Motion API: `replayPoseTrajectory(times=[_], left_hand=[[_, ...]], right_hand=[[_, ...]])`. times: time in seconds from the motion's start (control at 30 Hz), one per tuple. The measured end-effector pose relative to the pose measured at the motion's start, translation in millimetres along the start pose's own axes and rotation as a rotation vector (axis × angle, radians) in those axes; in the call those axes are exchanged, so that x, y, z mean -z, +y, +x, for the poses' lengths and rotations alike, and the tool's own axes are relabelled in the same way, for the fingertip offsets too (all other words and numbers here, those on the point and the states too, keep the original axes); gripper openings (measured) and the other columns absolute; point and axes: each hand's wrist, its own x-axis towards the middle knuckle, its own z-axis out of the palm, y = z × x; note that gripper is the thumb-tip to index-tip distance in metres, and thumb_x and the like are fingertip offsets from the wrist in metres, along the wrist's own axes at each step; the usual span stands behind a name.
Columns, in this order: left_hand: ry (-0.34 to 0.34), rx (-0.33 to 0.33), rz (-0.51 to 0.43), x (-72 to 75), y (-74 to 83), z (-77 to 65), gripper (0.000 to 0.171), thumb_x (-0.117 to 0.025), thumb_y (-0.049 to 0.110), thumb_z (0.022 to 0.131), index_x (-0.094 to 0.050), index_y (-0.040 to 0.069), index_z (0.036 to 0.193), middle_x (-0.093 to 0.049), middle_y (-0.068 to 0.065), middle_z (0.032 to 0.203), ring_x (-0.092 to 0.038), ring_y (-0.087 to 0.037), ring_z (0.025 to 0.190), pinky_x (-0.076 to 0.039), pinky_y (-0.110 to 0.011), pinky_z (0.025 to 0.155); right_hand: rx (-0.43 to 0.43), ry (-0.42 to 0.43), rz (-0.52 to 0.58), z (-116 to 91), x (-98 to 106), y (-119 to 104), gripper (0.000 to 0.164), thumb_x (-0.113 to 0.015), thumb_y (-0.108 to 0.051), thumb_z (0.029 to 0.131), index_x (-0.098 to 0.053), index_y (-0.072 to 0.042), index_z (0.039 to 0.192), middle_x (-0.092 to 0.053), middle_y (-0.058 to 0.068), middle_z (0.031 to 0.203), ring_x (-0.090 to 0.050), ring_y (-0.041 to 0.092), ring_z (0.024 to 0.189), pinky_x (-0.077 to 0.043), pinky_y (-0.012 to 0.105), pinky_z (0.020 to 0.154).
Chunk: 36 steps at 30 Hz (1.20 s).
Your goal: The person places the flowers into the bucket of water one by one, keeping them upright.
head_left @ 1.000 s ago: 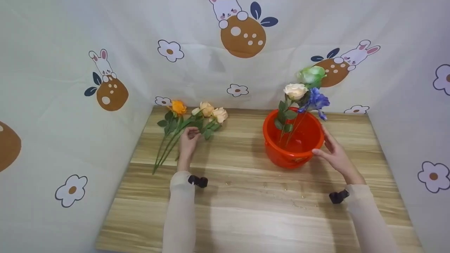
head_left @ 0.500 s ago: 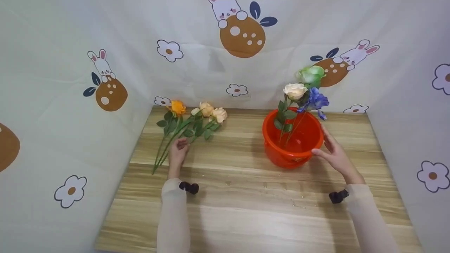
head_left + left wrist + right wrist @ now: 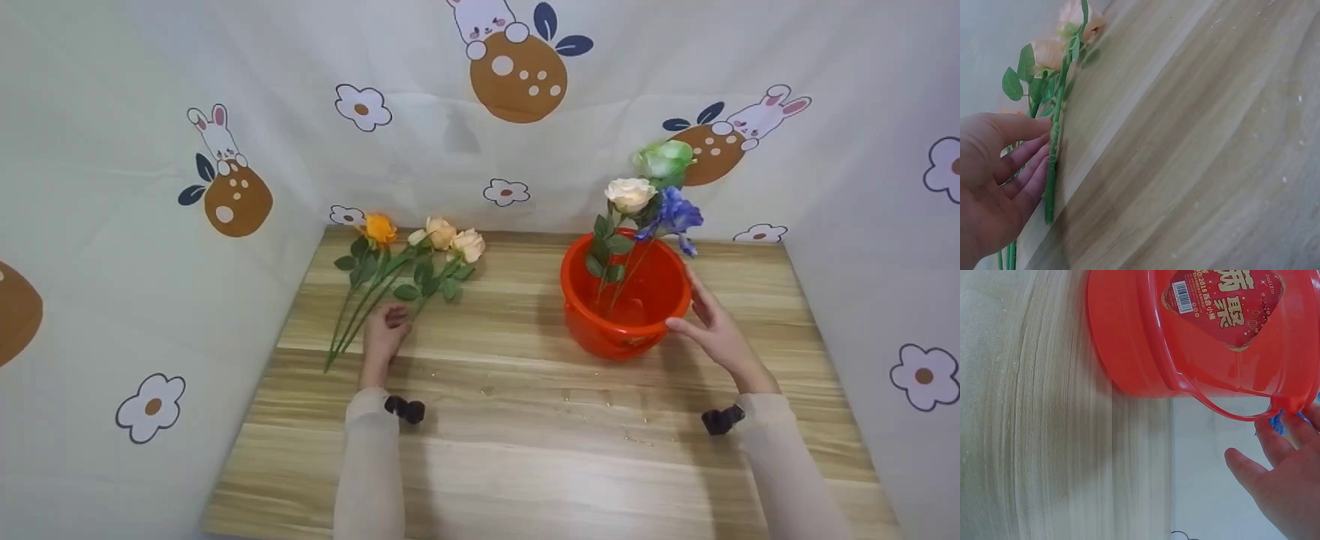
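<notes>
My left hand (image 3: 382, 337) pinches the green stem (image 3: 1051, 180) of a peach rose (image 3: 469, 246) near its lower end; the flower lies on the table. Beside it lie another peach rose (image 3: 439, 233) and an orange rose (image 3: 381, 229), their long stems running toward the front left. My right hand (image 3: 716, 336) touches the rim of a red bucket (image 3: 611, 341) with extended fingers. In the right wrist view its thumb stands apart from the bucket. Leaning inside the bucket are a cream rose (image 3: 630, 195), a green flower (image 3: 666, 159) and a blue-purple flower (image 3: 677, 214).
The wood-grain table (image 3: 525, 480) carries small water drops (image 3: 566, 394) in front of the bucket. A pale curtain (image 3: 420, 165) printed with rabbits and flowers surrounds the back and sides. The bucket's red handle (image 3: 1224, 413) hangs along its side.
My left hand has drawn back toward me from the rose leaves and now pinches a stem. Leaves of the peach rose have shifted slightly. My right hand stays at the bucket rim.
</notes>
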Motion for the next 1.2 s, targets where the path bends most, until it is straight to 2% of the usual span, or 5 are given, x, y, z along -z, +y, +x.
replayPoseTrajectory(times=[0.3,0.5,0.93,1.07,1.2], left_hand=[[-0.058,-0.002,0.229,-8.8,2.8,-0.9,0.039,-0.067,0.000,0.088,-0.062,0.003,0.127,-0.068,-0.015,0.118,-0.065,-0.030,0.111,-0.053,-0.043,0.097],[-0.082,0.042,0.247,-12.9,8.4,-4.3,0.036,-0.068,0.004,0.090,-0.064,0.007,0.126,-0.069,-0.011,0.114,-0.066,-0.027,0.109,-0.053,-0.040,0.095],[-0.125,0.014,0.125,-24.1,25.3,-13.5,0.027,-0.070,-0.003,0.086,-0.071,-0.002,0.113,-0.072,-0.018,0.104,-0.069,-0.030,0.100,-0.057,-0.034,0.086],[-0.150,0.024,0.023,-24.3,34.0,-17.3,0.029,-0.068,-0.005,0.087,-0.070,-0.005,0.116,-0.070,-0.023,0.109,-0.069,-0.033,0.102,-0.058,-0.029,0.080],[-0.192,0.048,-0.114,-24.2,39.0,-20.5,0.031,-0.066,-0.007,0.089,-0.066,-0.008,0.120,-0.067,-0.029,0.114,-0.070,-0.026,0.097,-0.058,-0.025,0.075]], right_hand=[[-0.010,0.002,-0.025,-0.8,-0.6,-1.1,0.087,-0.069,-0.005,0.092,-0.017,-0.020,0.160,-0.016,0.012,0.167,-0.019,0.040,0.151,-0.027,0.019,0.119],[-0.027,-0.002,-0.036,-1.6,-1.4,-2.0,0.087,-0.069,-0.007,0.092,-0.017,-0.022,0.160,-0.016,0.010,0.168,-0.019,0.039,0.152,-0.026,0.024,0.120],[-0.024,0.002,0.006,0.1,-2.0,0.2,0.087,-0.069,-0.004,0.092,-0.016,-0.018,0.161,-0.015,0.013,0.168,-0.017,0.039,0.152,-0.024,0.025,0.122],[-0.013,0.008,0.006,0.1,-1.7,0.2,0.087,-0.069,-0.004,0.091,-0.017,-0.018,0.160,-0.015,0.014,0.167,-0.017,0.040,0.151,-0.027,0.011,0.116],[-0.010,0.008,0.012,0.1,-1.2,-0.1,0.088,-0.069,-0.004,0.091,-0.017,-0.017,0.160,-0.015,0.015,0.167,-0.018,0.041,0.151,-0.028,0.008,0.113]])
